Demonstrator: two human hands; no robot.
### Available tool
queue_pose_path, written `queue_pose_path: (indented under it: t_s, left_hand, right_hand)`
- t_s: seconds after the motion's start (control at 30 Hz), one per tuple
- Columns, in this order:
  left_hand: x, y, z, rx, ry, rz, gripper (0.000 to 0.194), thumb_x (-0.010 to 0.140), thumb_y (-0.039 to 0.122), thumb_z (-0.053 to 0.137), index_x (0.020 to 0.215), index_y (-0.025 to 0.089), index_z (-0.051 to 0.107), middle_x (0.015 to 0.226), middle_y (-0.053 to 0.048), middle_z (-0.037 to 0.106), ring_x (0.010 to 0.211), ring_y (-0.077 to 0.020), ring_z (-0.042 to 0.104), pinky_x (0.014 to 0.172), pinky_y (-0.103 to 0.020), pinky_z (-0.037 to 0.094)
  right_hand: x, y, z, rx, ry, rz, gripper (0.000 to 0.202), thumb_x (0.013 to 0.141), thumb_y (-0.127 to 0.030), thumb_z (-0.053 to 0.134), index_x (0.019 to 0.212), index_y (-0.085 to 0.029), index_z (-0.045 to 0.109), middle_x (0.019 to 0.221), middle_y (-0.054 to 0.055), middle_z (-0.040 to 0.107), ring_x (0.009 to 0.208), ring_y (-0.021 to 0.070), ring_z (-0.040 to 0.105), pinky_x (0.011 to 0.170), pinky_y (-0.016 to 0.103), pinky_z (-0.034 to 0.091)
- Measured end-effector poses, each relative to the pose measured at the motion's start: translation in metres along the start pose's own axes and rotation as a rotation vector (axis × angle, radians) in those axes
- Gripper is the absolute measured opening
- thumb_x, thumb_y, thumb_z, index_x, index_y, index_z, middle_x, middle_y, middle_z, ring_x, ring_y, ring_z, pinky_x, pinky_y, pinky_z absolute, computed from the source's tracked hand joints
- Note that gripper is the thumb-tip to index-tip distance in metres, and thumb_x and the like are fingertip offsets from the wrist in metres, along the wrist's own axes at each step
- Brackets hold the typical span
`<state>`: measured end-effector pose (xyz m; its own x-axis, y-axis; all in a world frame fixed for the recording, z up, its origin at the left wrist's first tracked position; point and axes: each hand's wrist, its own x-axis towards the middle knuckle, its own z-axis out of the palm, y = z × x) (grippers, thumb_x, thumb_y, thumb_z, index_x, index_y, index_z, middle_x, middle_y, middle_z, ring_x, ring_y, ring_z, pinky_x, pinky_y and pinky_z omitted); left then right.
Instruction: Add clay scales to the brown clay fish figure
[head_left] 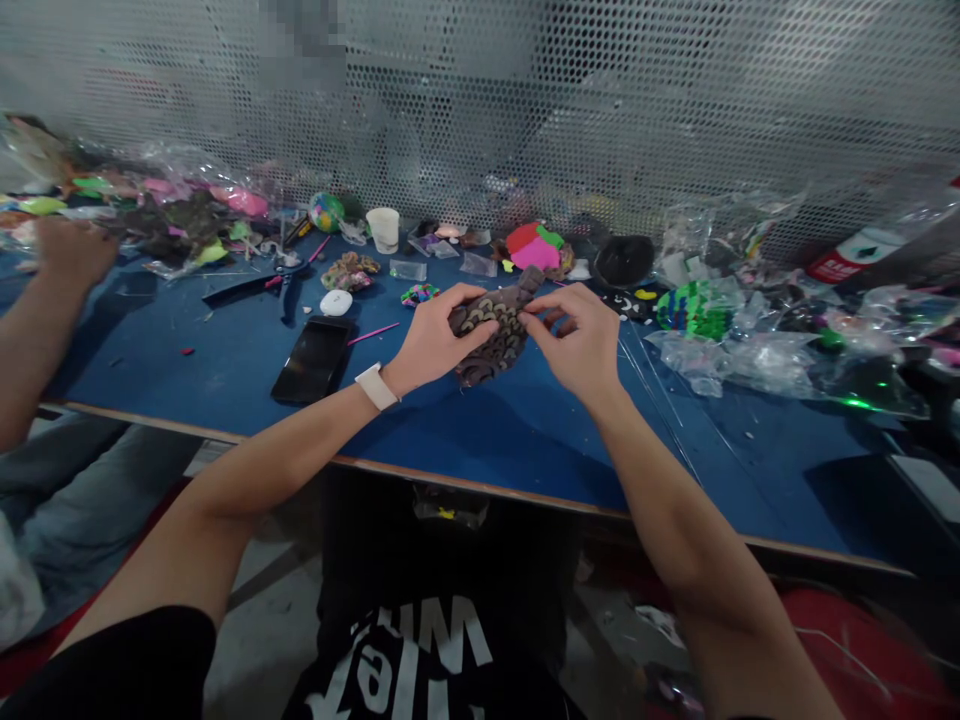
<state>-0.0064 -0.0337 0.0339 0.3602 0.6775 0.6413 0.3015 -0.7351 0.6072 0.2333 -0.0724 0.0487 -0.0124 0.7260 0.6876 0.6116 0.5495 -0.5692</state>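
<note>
A dark brown clay figure (491,335), shaped somewhat like a turtle or vase with lighter curled scale patterns, is held above the blue table. My left hand (444,335) wraps round its left side, thumb across the patterned face; a pale band sits on that wrist. At the figure's right edge, my right hand (577,335) has thumb and forefinger pinched together by the surface. Whether a small piece lies in that pinch is hidden. Below and left of the hands lie a black phone (313,358) and a thin pink stick (373,334).
Pliers (281,285), a white lump (336,302), a paper cup (384,230) and colourful clay pieces (534,248) stand behind. Plastic bags (772,360) and thin wires (660,400) lie right. A co-worker's arm (45,300) reaches in at left. A perforated metal panel (480,100) backs the table (525,440).
</note>
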Motion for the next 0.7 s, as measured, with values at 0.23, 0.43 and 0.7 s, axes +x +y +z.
queue_pose_path:
  t_s: [0.23, 0.43, 0.7]
  left_hand:
    - [0.003, -0.001, -0.001, -0.072, 0.007, -0.03, 0.056, 0.104, 0.074, 0.071, 0.125, 0.022, 0.075, 0.122, -0.012, 0.083, 0.11, -0.0262, 0.079, 0.095, -0.041, 0.067]
    - [0.005, 0.001, -0.004, -0.149, -0.014, -0.051, 0.061, 0.101, 0.078, 0.072, 0.125, 0.021, 0.076, 0.125, -0.013, 0.083, 0.113, -0.0261, 0.08, 0.097, -0.04, 0.068]
    - [0.007, -0.006, 0.002, -0.301, -0.115, -0.143, 0.064, 0.094, 0.08, 0.079, 0.117, 0.02, 0.08, 0.118, -0.011, 0.084, 0.107, -0.0244, 0.079, 0.093, -0.037, 0.065]
  right_hand:
    - [0.005, 0.011, 0.002, 0.347, 0.058, 0.225, 0.043, 0.084, -0.069, 0.095, 0.095, -0.029, 0.082, 0.103, 0.006, 0.079, 0.083, 0.0214, 0.07, 0.058, 0.032, 0.051]
    - [0.006, 0.019, 0.012, 0.512, -0.029, 0.311, 0.065, 0.072, -0.083, 0.097, 0.103, -0.028, 0.081, 0.1, 0.002, 0.079, 0.085, 0.0196, 0.071, 0.075, 0.034, 0.061]
    - [0.002, 0.011, 0.01, 0.622, -0.16, 0.448, 0.06, 0.072, -0.078, 0.1, 0.083, -0.025, 0.073, 0.082, -0.001, 0.065, 0.076, 0.0171, 0.059, 0.066, 0.031, 0.049]
